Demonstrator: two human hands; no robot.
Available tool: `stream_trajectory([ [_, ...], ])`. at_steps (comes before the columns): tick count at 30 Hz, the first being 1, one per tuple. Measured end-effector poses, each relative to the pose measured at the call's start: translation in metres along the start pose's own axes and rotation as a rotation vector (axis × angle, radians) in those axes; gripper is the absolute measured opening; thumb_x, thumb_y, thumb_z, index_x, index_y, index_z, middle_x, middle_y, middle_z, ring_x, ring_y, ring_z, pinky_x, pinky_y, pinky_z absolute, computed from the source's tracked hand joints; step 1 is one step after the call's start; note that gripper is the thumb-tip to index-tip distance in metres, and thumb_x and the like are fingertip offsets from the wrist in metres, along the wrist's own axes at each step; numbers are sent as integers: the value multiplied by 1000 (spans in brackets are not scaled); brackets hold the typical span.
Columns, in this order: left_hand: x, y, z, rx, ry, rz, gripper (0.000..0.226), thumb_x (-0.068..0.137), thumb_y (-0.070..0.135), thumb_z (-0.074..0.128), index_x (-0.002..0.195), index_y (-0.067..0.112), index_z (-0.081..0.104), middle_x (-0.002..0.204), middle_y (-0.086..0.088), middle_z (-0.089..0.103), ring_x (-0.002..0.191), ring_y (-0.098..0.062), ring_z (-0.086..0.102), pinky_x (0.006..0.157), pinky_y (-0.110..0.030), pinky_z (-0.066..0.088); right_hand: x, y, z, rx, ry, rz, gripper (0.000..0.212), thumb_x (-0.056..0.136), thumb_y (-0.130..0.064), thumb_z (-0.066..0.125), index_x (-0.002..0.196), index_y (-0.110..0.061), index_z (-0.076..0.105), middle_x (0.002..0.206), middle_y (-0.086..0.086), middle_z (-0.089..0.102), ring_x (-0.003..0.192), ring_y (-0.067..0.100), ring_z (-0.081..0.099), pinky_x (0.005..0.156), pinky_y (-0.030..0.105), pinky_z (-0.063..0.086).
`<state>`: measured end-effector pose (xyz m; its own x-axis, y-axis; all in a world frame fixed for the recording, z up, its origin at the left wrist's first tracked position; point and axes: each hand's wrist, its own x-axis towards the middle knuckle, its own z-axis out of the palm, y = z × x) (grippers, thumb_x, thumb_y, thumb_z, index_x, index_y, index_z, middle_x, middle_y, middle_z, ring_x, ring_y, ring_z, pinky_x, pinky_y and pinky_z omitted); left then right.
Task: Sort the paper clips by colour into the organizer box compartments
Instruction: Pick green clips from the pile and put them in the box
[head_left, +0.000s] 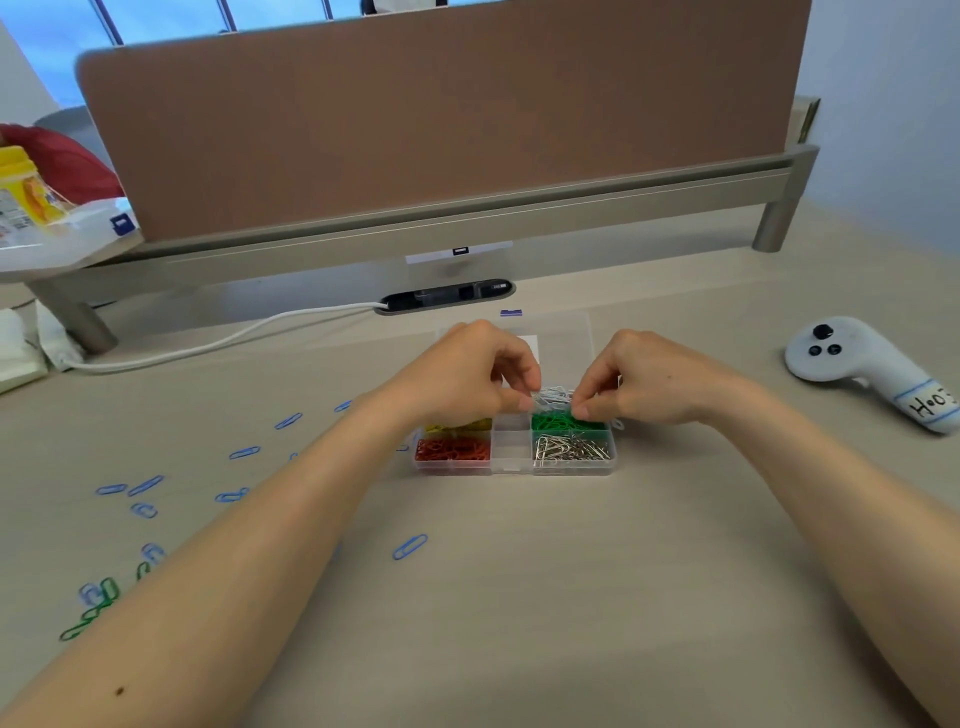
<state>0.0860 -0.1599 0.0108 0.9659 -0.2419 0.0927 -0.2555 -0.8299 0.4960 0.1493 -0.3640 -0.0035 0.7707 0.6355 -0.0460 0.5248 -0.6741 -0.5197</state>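
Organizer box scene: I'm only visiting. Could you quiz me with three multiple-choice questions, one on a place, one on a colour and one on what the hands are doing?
1. Where in the box are the silver clips? A near left compartment; B middle compartment; C near right compartment.
2. What colour are most loose clips on the table? A red; B blue; C yellow.
3. What are the left hand and right hand doing? A pinching white clips over the box; B lying flat on the table; C closing a lid.

Answers: 1 C, silver fills the near right compartment. 2 B, blue ones lie scattered at the left. 3 A, both hands pinch the white bundle.
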Motion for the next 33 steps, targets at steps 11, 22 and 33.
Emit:
stream_trajectory([
  [11,-71,-60,-56,67,109,-251,9,76,15,82,77,21,75,72,10,71,60,2,58,62,-11,44,-4,-63,9,142,145,-176,12,81,-28,78,70,-27,75,49,-24,58,51,-4,52,51,12,38],
  [22,-142,-88,-37,162,-25,-370,14,77,23,80,71,28,69,64,15,61,57,5,52,57,-10,37,38,-154,93,-16,-68,-335,3,76,-26,79,78,-25,77,70,-11,68,67,1,59,65,24,46],
  [33,-194,-83,-60,152,236,-383,15,78,16,74,68,25,65,66,5,64,58,-4,51,56,-18,38,40,-203,127,17,-130,-475,33,85,-38,73,58,-21,63,47,-5,47,47,8,40,47,20,31],
])
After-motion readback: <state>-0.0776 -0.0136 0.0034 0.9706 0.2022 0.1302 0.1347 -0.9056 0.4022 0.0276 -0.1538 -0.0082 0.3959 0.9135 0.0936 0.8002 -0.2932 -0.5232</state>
